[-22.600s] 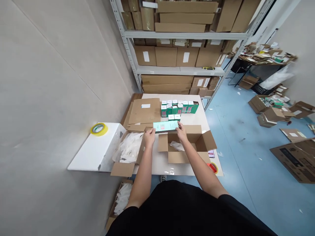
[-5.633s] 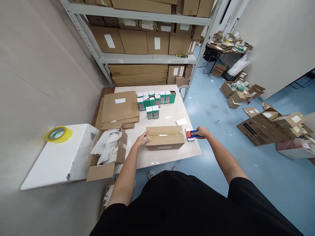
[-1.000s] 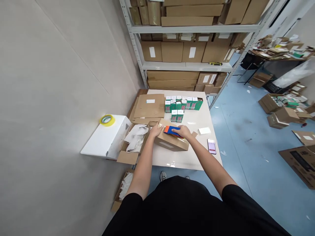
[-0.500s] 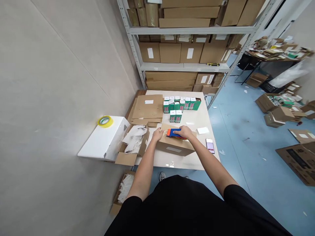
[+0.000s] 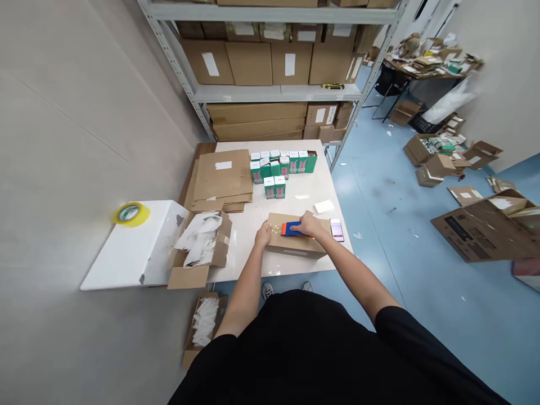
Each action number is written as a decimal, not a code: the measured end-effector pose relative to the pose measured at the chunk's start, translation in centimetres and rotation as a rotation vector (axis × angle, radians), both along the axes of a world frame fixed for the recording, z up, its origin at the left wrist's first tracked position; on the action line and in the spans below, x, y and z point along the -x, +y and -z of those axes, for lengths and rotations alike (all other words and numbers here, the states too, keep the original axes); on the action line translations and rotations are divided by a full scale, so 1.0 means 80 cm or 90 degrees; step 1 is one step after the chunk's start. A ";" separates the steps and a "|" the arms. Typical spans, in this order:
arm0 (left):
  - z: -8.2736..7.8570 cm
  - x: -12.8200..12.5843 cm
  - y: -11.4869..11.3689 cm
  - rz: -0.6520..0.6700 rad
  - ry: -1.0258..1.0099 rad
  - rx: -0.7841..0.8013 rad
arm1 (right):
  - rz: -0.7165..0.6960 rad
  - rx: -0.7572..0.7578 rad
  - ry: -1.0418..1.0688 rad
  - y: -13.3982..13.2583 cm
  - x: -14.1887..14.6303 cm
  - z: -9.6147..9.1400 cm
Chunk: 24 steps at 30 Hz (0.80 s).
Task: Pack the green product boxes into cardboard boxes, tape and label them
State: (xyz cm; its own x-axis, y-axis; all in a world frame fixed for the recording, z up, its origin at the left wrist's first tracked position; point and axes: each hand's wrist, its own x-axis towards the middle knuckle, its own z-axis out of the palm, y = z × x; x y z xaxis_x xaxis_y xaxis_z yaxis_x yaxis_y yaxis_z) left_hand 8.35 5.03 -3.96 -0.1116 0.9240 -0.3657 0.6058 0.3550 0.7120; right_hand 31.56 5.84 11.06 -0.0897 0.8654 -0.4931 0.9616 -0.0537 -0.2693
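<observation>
A closed cardboard box [image 5: 295, 252] lies on the white table in front of me, with clear tape [image 5: 276, 228] shining over the left part of its top. My right hand [image 5: 310, 224] is wrapped round a blue and orange tape dispenser [image 5: 290, 229], which rests on the box top. At the left end of the box, my left hand [image 5: 262, 234] grips the edge with its fingers closed. A phone [image 5: 336, 230] with a lit screen lies just right of the box. Behind it is a small white card or paper [image 5: 324, 206].
Several green-and-white small boxes [image 5: 274, 187] stand at the table's back. Flattened cardboard [image 5: 223, 177] and an open carton [image 5: 221, 242] with white paper are on the left. A yellow tape roll [image 5: 131, 214] sits on a white box [image 5: 122, 253]. A loaded shelf [image 5: 253, 93] rises behind.
The view has swung right, and the box now lies straighter before me. My left hand stays at its left end, and my right hand still holds the dispenser on top.
</observation>
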 end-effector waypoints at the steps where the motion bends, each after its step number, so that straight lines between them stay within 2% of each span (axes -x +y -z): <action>1: 0.002 0.001 0.001 0.001 0.009 0.000 | -0.001 -0.004 -0.005 0.000 -0.017 0.001; 5: 0.012 0.004 0.003 -0.007 0.040 -0.004 | 0.029 -0.014 -0.032 -0.007 -0.123 0.012; 10: 0.025 0.009 0.008 -0.004 0.020 -0.046 | 0.108 0.004 -0.070 -0.039 -0.273 0.029; 13: 0.028 0.013 0.011 0.007 0.012 -0.054 | 0.151 0.022 -0.047 -0.054 -0.324 0.040; 15: 0.028 0.015 0.012 0.015 0.011 -0.054 | 0.171 0.033 -0.032 -0.057 -0.333 0.051; 17: 0.026 0.019 0.012 0.023 0.004 -0.054 | 0.185 0.031 -0.025 -0.056 -0.327 0.063; 20: 0.018 0.032 0.015 0.022 -0.013 -0.043 | 0.196 0.010 0.030 -0.054 -0.308 0.078; 24: 0.003 0.066 0.027 -0.003 -0.005 -0.006 | 0.219 -0.023 0.195 -0.056 -0.272 0.089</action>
State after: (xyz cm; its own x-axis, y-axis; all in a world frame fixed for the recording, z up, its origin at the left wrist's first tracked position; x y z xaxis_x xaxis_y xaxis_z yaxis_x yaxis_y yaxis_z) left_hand 3.04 7.15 -4.18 -0.1128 0.9268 -0.3582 0.5989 0.3511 0.7198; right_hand 53.34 1.40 3.97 0.0686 0.8863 -0.4580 0.7657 -0.3411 -0.5453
